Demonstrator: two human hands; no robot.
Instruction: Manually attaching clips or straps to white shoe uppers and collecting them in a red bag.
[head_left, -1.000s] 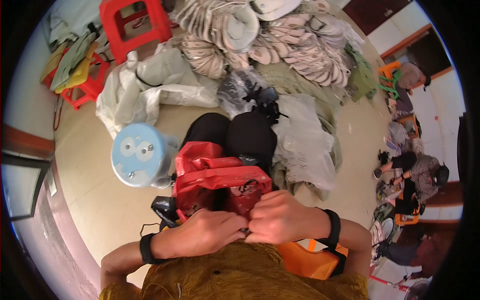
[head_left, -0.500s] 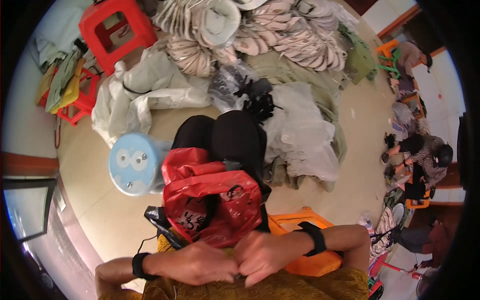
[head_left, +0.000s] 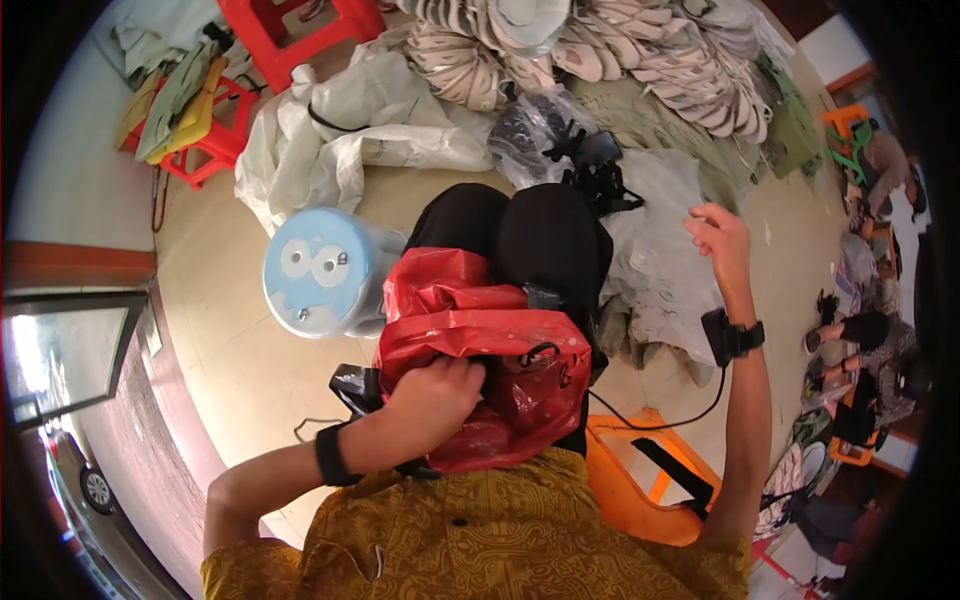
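Observation:
A red plastic bag (head_left: 500,335) lies across my lap, its mouth gaping toward me. My left hand (head_left: 437,400) is at the bag's opening with its fingers curled down; their tips and anything in them are hidden. Out to the right, my right hand (head_left: 724,245) is raised above the grey-white plastic sheeting (head_left: 665,270). Its fingers are bent in toward the thumb, and whatever they might pinch is too small to make out. Both wrists wear black bands, and a thin black cable (head_left: 712,405) runs from the right one toward my lap.
To the left stands a blue-and-white round stool (head_left: 320,275). An orange stool (head_left: 650,480) is beside my right hip. Ahead lie white sacks (head_left: 390,110), a plastic-wrapped dark bundle (head_left: 540,130) and stacked pale shoe-like pieces (head_left: 690,75). People sit at work far right.
My hands were together near my chest; now they are far apart. The left has moved forward to the red bag, and the right has swung up and out to the right. The view has shifted.

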